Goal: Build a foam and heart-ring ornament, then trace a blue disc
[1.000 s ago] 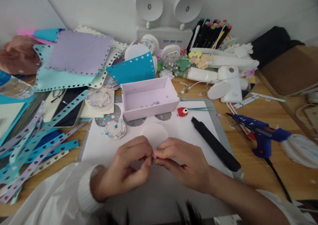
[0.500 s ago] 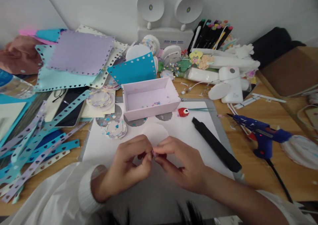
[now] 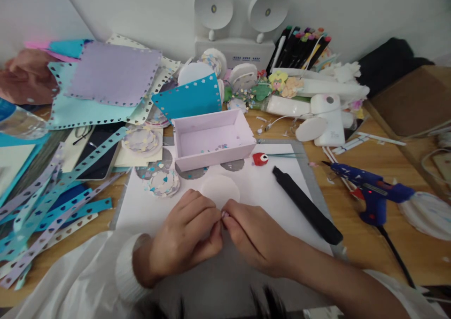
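Observation:
My left hand (image 3: 186, 237) and my right hand (image 3: 255, 237) meet fingertip to fingertip over the white sheet (image 3: 253, 187) on the grey cutting mat. Both are pinched on a tiny pale pink piece (image 3: 222, 214) that I can barely make out. A white paper circle (image 3: 220, 190) lies just beyond the fingers. Further back stands an open lilac paper box (image 3: 211, 140) with confetti inside. A round paper piece with heart confetti (image 3: 162, 182) lies to the left of the circle.
A black pen-like tool (image 3: 307, 205) lies right of my hands, with a red punch (image 3: 260, 159) and tweezers behind it. A blue glue gun (image 3: 369, 190) rests at right. Punched paper strips (image 3: 52, 201) and coloured sheets (image 3: 112, 74) cover the left. Markers (image 3: 299, 46) and a lamp stand at the back.
Both hands have shifted slightly right and closer together, and the fingertips have tightened on the small piece. Nothing else has moved.

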A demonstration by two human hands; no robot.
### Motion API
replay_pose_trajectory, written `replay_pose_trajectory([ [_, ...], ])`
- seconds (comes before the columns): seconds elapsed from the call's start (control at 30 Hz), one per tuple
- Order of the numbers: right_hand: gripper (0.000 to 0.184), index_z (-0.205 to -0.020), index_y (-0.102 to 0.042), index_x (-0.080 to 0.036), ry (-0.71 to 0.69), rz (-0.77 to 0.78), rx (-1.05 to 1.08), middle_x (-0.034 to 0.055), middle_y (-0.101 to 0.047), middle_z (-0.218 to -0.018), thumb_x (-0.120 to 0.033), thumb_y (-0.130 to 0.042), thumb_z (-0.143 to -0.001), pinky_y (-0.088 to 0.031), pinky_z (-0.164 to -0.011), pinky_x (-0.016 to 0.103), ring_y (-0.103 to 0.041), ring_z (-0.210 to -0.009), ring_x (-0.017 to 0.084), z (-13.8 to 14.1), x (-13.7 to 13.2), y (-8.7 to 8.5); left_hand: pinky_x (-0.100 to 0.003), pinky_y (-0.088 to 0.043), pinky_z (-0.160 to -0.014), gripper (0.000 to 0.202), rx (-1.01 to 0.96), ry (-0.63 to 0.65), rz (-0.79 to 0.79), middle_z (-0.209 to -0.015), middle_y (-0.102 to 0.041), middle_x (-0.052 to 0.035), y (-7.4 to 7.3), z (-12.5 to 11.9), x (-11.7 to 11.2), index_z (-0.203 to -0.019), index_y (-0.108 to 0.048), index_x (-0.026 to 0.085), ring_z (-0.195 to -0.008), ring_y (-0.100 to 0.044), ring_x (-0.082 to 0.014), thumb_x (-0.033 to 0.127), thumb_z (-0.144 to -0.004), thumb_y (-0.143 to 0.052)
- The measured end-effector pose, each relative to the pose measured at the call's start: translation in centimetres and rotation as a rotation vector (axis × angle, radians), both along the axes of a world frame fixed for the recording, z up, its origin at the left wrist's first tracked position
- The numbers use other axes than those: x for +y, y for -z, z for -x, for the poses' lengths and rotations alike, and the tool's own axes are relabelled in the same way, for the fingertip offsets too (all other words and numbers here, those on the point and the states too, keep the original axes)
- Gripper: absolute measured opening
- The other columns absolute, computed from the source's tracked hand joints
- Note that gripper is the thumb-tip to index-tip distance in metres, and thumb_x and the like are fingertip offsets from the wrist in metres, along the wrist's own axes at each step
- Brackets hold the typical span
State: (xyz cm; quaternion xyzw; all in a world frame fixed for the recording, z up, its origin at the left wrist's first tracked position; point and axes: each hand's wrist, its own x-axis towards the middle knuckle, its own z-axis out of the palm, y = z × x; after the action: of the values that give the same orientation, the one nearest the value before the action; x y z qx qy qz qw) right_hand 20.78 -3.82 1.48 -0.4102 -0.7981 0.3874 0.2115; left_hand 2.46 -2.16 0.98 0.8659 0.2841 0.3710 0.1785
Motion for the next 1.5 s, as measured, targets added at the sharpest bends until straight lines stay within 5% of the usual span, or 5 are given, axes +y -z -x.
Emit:
replay_pose_trajectory([
  [0.23, 0.016, -0.085, -0.037, -0.022, -0.085, -0.025, -0.013, -0.0005, -0.053, -0.069, -0.022, -0.027, -0.097, -0.034, -0.054, 0.026, -0.047, -0.055, 0.013, -0.3, 0.1, -0.4, -0.028, -0.044, -0.065, 0.018, -0.097, 0.145, 0.272, -0.079, -0.055, -0.0046, -0.4, 0.4, -0.1, -0.093, -0.051, 0.017, -0.074, -0.05, -0.0164, 0.004, -0.082, -0.047],
  [0.73, 0.017, -0.085, -0.041, -0.02, -0.092, -0.25, -0.207, 0.0039, -0.061, -0.066, -0.018, -0.026, -0.094, -0.026, -0.049, 0.029, -0.052, -0.05, 0.016, 0.2, -0.3, 0.2, -0.025, -0.04, -0.06, 0.013, -0.011, 0.087, 0.337, -0.072, -0.053, -0.0023, -0.9, 0.0, -0.4, -0.082, -0.048, 0.018, -0.069, -0.046, -0.0147, 0.007, -0.085, -0.043],
  [0.97, 0.014, -0.085, -0.04, -0.02, -0.094, -0.209, -0.209, 0.0044, -0.061, -0.068, -0.018, -0.028, -0.093, -0.028, -0.05, 0.028, -0.053, -0.053, 0.016, 0.2, -0.3, 0.2, -0.023, -0.039, -0.058, 0.013, -0.072, 0.075, 0.402, -0.071, -0.051, -0.001, -0.3, 0.0, -0.6, -0.077, -0.049, 0.018, -0.067, -0.046, -0.0126, 0.008, -0.085, -0.045],
  [1.2, 0.013, -0.082, -0.035, -0.023, -0.11, -0.039, -0.06, 0.0004, -0.056, -0.064, -0.02, -0.027, -0.092, -0.03, -0.049, 0.027, -0.048, -0.049, 0.015, 0.0, -0.1, -0.5, -0.023, -0.04, -0.057, 0.023, -0.223, 0.113, 0.677, -0.066, -0.051, -0.0003, -1.0, -0.1, -0.4, -0.071, -0.048, 0.018, -0.063, -0.047, -0.0116, 0.018, -0.093, -0.041],
  [1.5, 0.024, -0.079, -0.045, -0.019, -0.085, -0.488, -0.212, 0.0033, -0.056, -0.062, -0.018, -0.027, -0.093, -0.029, -0.048, 0.029, -0.049, -0.053, 0.016, -0.4, 0.4, 0.2, -0.025, -0.041, -0.061, 0.013, -0.117, 0.166, 0.588, -0.073, -0.055, -0.0024, -1.1, 0.2, 0.0, -0.079, -0.052, 0.017, -0.068, -0.051, -0.0133, 0.011, -0.087, -0.044],
])
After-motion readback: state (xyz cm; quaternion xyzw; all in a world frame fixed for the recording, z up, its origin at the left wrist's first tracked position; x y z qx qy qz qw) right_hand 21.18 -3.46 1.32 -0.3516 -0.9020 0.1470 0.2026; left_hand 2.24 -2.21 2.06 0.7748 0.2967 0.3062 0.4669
